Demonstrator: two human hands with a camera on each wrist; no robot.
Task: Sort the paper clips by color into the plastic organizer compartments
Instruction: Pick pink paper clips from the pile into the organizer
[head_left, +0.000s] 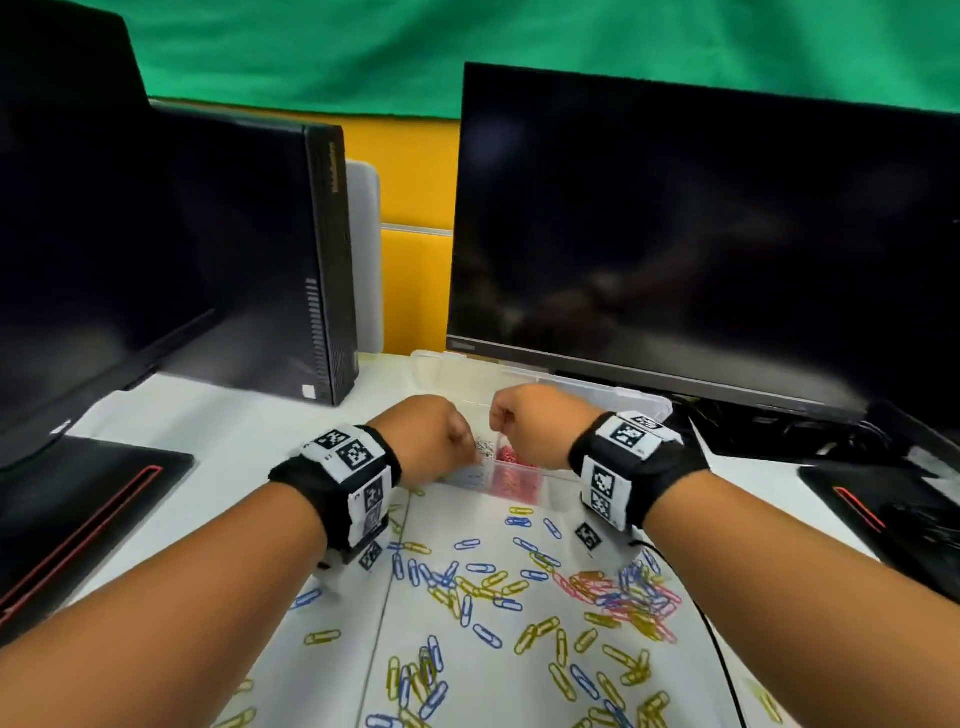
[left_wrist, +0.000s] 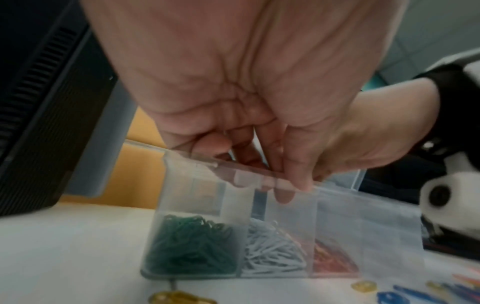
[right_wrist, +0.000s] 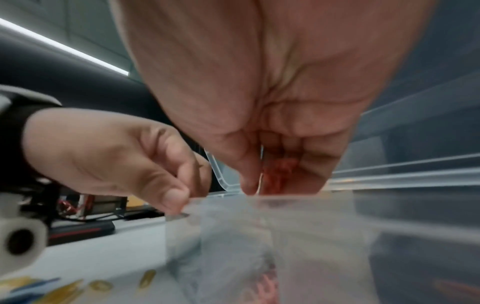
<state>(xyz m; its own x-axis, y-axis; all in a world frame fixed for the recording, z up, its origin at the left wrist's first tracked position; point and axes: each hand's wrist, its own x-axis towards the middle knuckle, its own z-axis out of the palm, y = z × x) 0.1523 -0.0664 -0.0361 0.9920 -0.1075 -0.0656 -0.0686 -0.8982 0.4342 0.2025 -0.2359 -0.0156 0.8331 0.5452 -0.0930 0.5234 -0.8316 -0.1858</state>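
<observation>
The clear plastic organizer (head_left: 558, 489) stands just beyond the loose clips, its lid folded open behind it. In the left wrist view its front compartments hold green clips (left_wrist: 192, 244), white clips (left_wrist: 272, 251) and red clips (left_wrist: 332, 261). My left hand (head_left: 470, 452) hovers over the white compartment. Its curled fingers (left_wrist: 293, 176) dip past the rim and pinch a small grey-white piece that looks like a clip (right_wrist: 179, 215). My right hand (head_left: 501, 423) is over the red compartment, fingers curled round a bunch of red clips (right_wrist: 279, 172).
Blue, yellow and pink clips (head_left: 519, 597) lie scattered on the white table in front of the organizer, with a thick pile (head_left: 628, 597) at the right. A dark monitor (head_left: 675, 234) rises right behind the organizer. A second monitor (head_left: 78, 234) and PC tower (head_left: 322, 249) stand left. A black cable (head_left: 722, 649) trails right.
</observation>
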